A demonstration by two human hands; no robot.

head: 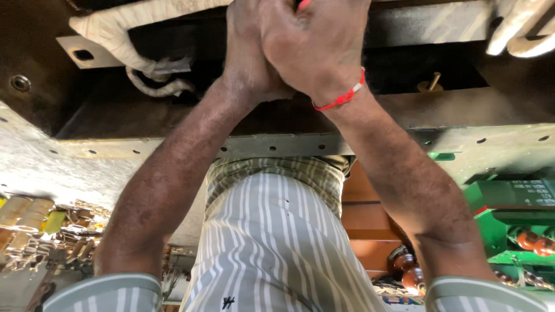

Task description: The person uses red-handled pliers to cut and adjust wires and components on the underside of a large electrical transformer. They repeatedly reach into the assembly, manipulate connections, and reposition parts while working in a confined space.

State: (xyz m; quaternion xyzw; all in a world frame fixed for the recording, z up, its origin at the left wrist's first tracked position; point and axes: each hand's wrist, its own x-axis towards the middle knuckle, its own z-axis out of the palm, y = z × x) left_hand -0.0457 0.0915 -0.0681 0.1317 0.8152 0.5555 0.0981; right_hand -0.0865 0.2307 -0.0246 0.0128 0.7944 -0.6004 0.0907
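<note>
Striped sleeves frame both hands: right hand wraps over left hand, fingers curled around something red, mostly hidden; a slip could knock knuckles against the metal frame.

White cloth-wrapped bundle upper left, green machine right, brass bolt

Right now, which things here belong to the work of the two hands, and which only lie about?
In the work:
left hand
right hand
red-tipped thing, gripped between them; its kind is hidden

Lying about:
white cloth-wrapped cable
brass bolt
green machine
brown insulators
</note>
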